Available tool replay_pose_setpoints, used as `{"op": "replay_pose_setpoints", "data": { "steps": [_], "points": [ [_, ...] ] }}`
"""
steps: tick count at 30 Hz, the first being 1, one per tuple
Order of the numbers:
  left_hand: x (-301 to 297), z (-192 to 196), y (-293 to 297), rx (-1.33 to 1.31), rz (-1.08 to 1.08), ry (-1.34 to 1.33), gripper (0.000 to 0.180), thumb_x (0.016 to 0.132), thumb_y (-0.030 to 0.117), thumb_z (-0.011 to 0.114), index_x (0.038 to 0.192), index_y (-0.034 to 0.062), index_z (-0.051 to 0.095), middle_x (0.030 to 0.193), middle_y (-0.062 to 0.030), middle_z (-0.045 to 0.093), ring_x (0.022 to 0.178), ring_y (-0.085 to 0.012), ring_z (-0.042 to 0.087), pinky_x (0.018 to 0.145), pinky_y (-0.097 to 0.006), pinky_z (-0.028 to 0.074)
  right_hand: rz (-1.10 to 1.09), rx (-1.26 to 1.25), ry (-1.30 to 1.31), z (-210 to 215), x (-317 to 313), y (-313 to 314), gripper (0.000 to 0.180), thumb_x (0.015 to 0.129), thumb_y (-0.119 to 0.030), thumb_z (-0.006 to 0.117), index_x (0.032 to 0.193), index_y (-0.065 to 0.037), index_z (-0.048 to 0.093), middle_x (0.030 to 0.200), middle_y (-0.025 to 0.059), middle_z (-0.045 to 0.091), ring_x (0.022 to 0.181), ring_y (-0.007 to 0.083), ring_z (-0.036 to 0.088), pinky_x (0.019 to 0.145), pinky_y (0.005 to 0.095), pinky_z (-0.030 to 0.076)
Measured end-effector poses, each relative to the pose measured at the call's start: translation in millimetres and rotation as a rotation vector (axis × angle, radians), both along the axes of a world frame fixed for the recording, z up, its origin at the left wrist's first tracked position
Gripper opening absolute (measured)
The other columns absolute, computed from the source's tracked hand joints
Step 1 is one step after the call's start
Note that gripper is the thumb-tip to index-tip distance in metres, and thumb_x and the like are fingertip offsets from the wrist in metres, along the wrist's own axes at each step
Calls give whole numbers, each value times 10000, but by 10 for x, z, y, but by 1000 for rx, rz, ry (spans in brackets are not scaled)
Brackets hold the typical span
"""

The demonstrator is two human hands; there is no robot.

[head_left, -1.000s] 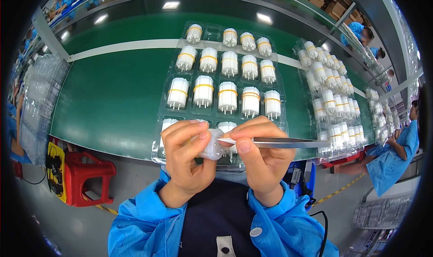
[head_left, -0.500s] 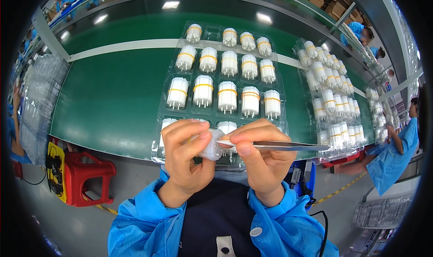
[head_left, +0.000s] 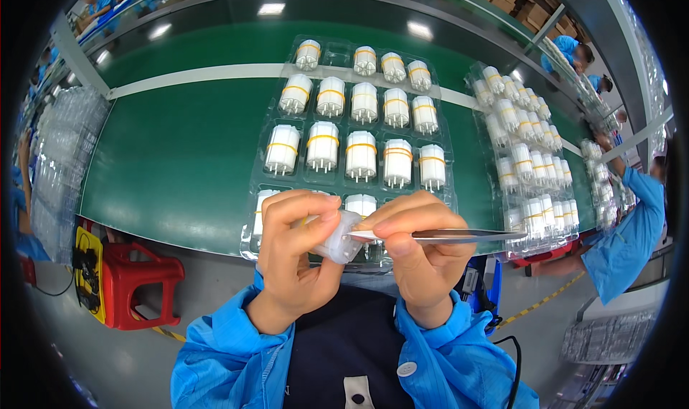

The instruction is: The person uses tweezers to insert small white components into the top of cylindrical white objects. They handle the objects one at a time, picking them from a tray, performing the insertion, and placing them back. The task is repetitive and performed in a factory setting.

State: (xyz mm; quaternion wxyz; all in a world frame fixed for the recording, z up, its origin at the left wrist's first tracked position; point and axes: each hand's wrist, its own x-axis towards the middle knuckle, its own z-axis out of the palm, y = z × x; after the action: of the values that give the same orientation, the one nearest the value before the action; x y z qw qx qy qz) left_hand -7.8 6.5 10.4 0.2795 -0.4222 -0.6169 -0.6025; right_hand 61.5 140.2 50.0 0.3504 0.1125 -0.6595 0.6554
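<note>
Between the thumb and fingers of my left hand (head_left: 298,262) is a whitish, translucent rounded piece (head_left: 343,241), partly hidden by the fingers. My right hand (head_left: 429,255) pinches metal tweezers (head_left: 470,235), whose pale tip meets the right side of that piece. Whether the tip grips anything there is too small to tell. Just beyond both hands lies a clear plastic tray (head_left: 336,53) holding rows of white pronged cylinders (head_left: 361,155), most with a yellow band around them. My hands cover part of its nearest row, and one pocket in the far row has no cylinder.
On the green belt (head_left: 165,151), a second filled tray (head_left: 506,186) sits to the right. Stacked clear trays (head_left: 64,165) rise at the left. A red stool (head_left: 140,283) stands below the belt's edge. At far right a person in blue (head_left: 621,229) reaches toward more cylinders.
The whitish piece has turned slightly in my left hand, and the tweezers have shifted a little with my right fingers. The person at far right has raised an arm toward the belt.
</note>
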Motion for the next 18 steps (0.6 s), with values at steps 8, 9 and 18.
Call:
{"op": "replay_pose_setpoints", "data": {
  "steps": [8, 9, 18],
  "points": [
    [-2, -38, 8, 11, -31, -57, 564, 651, -143, 725, 1166, 37, 580, 1112, -177, 624, 958, -329, 602, 791, -390, 512, -71, 197, -13, 58, -1, 29, 112, 837, 5, 723, 945, 31, 716, 889, 157, 719, 785, 216, 690, 691, 292, 549],
    [-4, -42, 10, 3, -28, -52, 570, 646, -147, 717, 1168, 37, 581, 1113, -177, 624, 957, -330, 602, 792, -391, 511, -85, 213, -15, 73, -1, 23, 110, 837, 5, 722, 943, 31, 716, 884, 154, 717, 780, 215, 688, 685, 291, 546],
    [-28, -68, 2, -22, -12, -18, 575, 622, -156, 690, 1155, 40, 597, 1107, -170, 633, 949, -324, 606, 803, -391, 503, -106, 158, -64, 29, 1, 11, 90, 838, 10, 710, 926, 26, 716, 848, 143, 698, 735, 204, 664, 634, 278, 511]
  ]
}}
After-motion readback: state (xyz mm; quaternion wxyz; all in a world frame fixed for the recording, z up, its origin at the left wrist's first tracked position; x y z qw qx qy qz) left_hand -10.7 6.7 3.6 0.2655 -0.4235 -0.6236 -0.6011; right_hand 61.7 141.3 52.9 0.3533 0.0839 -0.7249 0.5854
